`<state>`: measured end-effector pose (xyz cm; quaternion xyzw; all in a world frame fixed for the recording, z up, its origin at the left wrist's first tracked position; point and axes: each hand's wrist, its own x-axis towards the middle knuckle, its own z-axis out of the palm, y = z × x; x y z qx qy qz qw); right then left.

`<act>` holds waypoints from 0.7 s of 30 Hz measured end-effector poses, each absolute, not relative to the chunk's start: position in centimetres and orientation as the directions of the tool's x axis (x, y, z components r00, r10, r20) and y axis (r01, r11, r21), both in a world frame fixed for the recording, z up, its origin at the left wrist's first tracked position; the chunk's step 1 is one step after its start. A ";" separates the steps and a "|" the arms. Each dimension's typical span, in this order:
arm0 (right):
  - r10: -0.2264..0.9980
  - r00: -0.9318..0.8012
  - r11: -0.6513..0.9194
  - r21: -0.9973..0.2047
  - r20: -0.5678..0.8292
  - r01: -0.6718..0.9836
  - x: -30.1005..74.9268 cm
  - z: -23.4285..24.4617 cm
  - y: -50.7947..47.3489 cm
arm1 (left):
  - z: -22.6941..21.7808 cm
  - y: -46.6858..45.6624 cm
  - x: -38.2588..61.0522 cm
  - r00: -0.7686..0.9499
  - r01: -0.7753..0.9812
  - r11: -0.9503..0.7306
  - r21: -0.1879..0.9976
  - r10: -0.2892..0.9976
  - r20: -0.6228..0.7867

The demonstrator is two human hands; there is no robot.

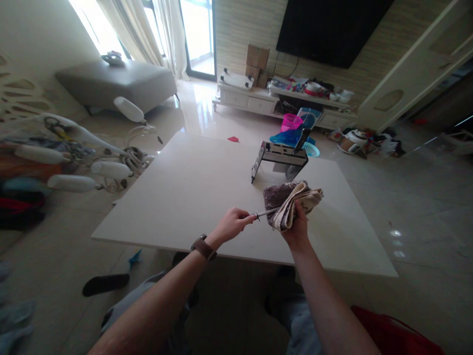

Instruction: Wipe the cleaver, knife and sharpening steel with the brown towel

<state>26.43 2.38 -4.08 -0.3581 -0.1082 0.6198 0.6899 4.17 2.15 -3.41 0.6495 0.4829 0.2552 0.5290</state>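
- Toward four o'clock, the cloth point(286, 199) hides the far end of the thin rod point(266, 212), in a fold or behind, I cannot tell, and part of the right hand point(297, 226).
- At six, the left hand point(233, 222) covers the rod's near end.
- At one, the television point(328, 29) runs past the top edge.
- Between one and two, small clutter point(312, 88): too small to tell.
- At nine, the heap point(22, 202): blurred.

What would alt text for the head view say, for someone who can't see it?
A person's left hand grips a thin grey tool, its far end hidden by the folded brown-and-cream cloth in the right hand, over a white table. Beyond the cloth stands a holder with a black handle sticking up.
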 end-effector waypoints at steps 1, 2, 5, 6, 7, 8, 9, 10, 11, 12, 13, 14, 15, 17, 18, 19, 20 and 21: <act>0.932 0.206 -0.030 -0.632 -0.297 -0.775 26.3 -4.3 2.3 | -3.6 2.0 4.2 0.394 0.354 0.025 0.935 0.902 -0.173; 0.932 0.206 -0.033 -0.637 -0.297 -0.770 26.2 -4.6 2.4 | -3.7 2.0 4.3 0.384 0.352 0.026 0.936 0.908 -0.170; 0.934 0.208 -0.037 -0.658 -0.290 -0.752 26.3 -5.2 2.7 | -3.8 2.2 4.5 0.364 0.346 0.032 0.938 0.917 -0.165; 0.934 0.209 -0.039 -0.661 -0.291 -0.749 26.5 -5.3 2.9 | -3.7 2.3 4.7 0.360 0.341 0.032 0.940 0.919 -0.162; 0.933 0.209 -0.039 -0.662 -0.292 -0.749 26.7 -5.3 3.2 | -3.7 2.5 4.8 0.355 0.335 0.033 0.942 0.921 -0.158; 0.933 0.210 -0.039 -0.661 -0.292 -0.749 26.9 -5.3 3.4 | -3.6 2.7 5.0 0.349 0.330 0.034 0.944 0.924 -0.155; 0.934 0.211 -0.035 -0.660 -0.289 -0.750 27.1 -5.3 3.7 | -3.5 2.9 5.2 0.341 0.324 0.037 0.945 0.928 -0.153; 0.935 0.213 -0.028 -0.659 -0.282 -0.752 27.3 -5.2 3.9 | -3.4 3.0 5.5 0.330 0.320 0.040 0.946 0.932 -0.151; 0.937 0.216 -0.019 -0.657 -0.274 -0.753 27.4 -5.0 4.2 | -3.3 3.2 5.7 0.319 0.319 0.044 0.947 0.936 -0.150; 0.938 0.221 -0.009 -0.655 -0.268 -0.755 27.5 -4.9 4.3 | -3.2 3.3 6.0 0.306 0.320 0.046 0.946 0.940 -0.150; 0.937 0.228 0.001 -0.652 -0.263 -0.758 27.6 -4.7 4.5 | -3.2 3.3 6.2 0.292 0.323 0.048 0.945 0.945 -0.147; 0.937 0.231 0.008 -0.646 -0.260 -0.763 27.6 -4.5 4.6 | -3.1 3.4 6.4 0.280 0.325 0.047 0.945 0.949 -0.144; 0.940 0.225 0.011 -0.636 -0.257 -0.771 27.6 -4.2 4.6 | -3.1 3.4 6.6 0.269 0.324 0.046 0.945 0.953 -0.138; 0.951 0.193 0.007 -0.609 -0.240 -0.793 27.4 -3.6 4.6 | -3.1 3.3 6.8 0.245 0.311 0.045 0.949 0.961 -0.126; 0.958 0.174 0.005 -0.595 -0.227 -0.804 27.4 -3.3 4.5 | -3.1 3.3 6.8 0.231 0.299 0.048 0.953 0.966 -0.120; 0.963 0.162 0.006 -0.584 -0.216 -0.811 27.3 -3.0 4.4 | -3.1 3.3 6.7 0.213 0.283 0.056 0.958 0.970 -0.120; 0.964 0.160 0.009 -0.579 -0.210 -0.815 27.2 -2.7 4.3 | -3.1 3.3 6.7 0.193 0.264 0.067 0.962 0.974 -0.121; 0.964 0.164 0.013 -0.579 -0.209 -0.816 27.1 -2.5 4.2 | -3.2 3.3 6.6 0.173 0.243 0.079 0.967 0.977 -0.124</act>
